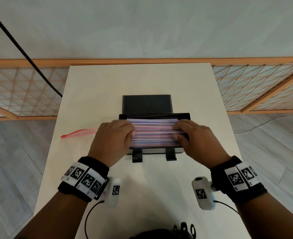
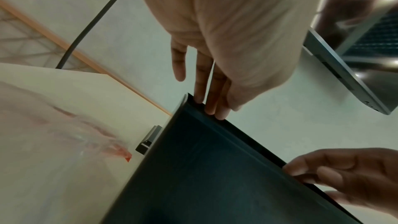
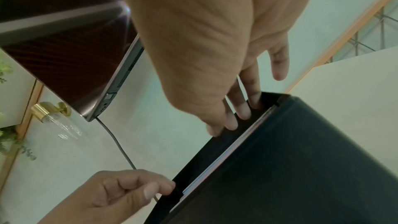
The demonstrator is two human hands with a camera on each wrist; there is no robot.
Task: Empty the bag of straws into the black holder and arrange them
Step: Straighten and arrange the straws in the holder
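Observation:
The black holder (image 1: pixel 182 116) stands mid-table, filled with a flat layer of pink, blue and white striped straws (image 1: pixel 153 133). My left hand (image 1: pixel 125 130) lies on the straws' left ends and my right hand (image 1: pixel 180 130) on their right ends. In the left wrist view the left hand (image 2: pixel 206 105) reaches with straight fingers down inside the holder (image 2: pixel 215 176) wall. The right hand (image 3: pixel 234 120) does the same at the other end of the holder (image 3: pixel 301 159), where a thin edge of straws (image 3: pixel 226 156) shows. The empty clear bag (image 1: pixel 78 132) with a red zip lies left of the holder.
The holder's lid (image 1: pixel 147 104) stands open behind it. The white table (image 1: pixel 142 80) is narrow, with floor on both sides. A black cable (image 1: pixel 21 47) and a wood-framed lattice panel (image 1: pixel 21 90) lie beyond it. A monitor (image 3: pixel 64 48) hangs on the wall.

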